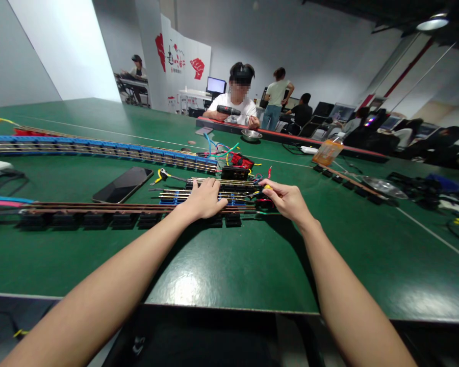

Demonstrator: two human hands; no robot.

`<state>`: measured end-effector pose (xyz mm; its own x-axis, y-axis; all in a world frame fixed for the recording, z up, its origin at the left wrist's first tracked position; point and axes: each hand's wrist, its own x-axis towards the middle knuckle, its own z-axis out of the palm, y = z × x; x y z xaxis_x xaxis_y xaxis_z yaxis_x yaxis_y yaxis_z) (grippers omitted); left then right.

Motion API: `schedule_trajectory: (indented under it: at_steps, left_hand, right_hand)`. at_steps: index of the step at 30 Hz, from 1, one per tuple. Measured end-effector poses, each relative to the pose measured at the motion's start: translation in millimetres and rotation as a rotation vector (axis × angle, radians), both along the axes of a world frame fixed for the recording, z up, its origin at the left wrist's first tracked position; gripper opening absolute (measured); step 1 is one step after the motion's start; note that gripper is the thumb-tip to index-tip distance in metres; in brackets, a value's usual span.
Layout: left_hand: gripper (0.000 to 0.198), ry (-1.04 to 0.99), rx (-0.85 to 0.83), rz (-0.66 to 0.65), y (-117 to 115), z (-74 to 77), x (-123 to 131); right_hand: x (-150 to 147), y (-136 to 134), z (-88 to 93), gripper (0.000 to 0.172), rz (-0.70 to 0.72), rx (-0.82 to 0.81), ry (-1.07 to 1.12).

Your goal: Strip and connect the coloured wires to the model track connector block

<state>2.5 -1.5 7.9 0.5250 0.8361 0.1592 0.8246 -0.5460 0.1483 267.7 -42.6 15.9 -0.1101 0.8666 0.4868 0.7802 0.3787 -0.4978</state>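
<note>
My left hand (204,200) lies with fingers stretched out across short track sections with brass-coloured rails, steadying nothing in a closed grip. Beneath its fingers and thumb are blue rail supports (169,198). At the right end of these sections, my right hand (289,202) is closed in a pinch on a small yellow-ended tool (268,187). Its thin front part points left toward the rail ends; the exact contact is too small to make out. A long brown rail strip (99,208) on black blocks runs left from under my left wrist. Red and dark wires (270,172) stick up beside my right fingertips.
A phone (123,184) lies left of my left hand. Beyond it stretches a long blue track (99,149). A red device (241,161) with loose wires and a metal bowl (251,135) lie farther back. Across the table, a person (237,99) holds a drill (228,110). An orange bottle (328,150) stands right.
</note>
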Motion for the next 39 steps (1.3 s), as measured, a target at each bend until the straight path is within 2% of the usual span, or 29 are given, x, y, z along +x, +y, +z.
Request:
schedule_trajectory:
  at_steps: [9, 16, 19, 24, 32, 35, 39]
  left_hand:
    - [0.043, -0.008, -0.004, 0.001, -1, 0.7, 0]
    - [0.044, -0.015, -0.007, -0.005, -1, 1.1, 0]
    - [0.044, -0.017, -0.012, -0.004, -2, 1.8, 0]
    - [0.044, -0.015, -0.008, -0.005, -2, 1.2, 0]
    - [0.046, 0.004, -0.006, -0.006, -2, 2.4, 0]
    - [0.046, 0.005, -0.010, -0.004, -3, 2.8, 0]
    - [0.046, 0.006, -0.017, -0.003, -3, 3.5, 0]
  right_hand:
    - [-5, -1, 0.7, 0.033, -0.018, 0.106, -0.442]
    - [-9, -4, -0.1, 0.034, 0.000, 0.124, -0.513]
    - [-9, -4, -4.3, 0.035, -0.031, 0.135, -0.420]
    - [-15, -6, -7.2, 0.035, -0.088, 0.149, -0.122]
    - [-22, 2, -4.3, 0.054, -0.186, 0.204, 0.559]
    - [-19, 5, -2.5, 0.059, -0.229, 0.223, 0.689]
    - [-17, 6, -1.3, 0.063, -0.260, 0.203, 0.755]
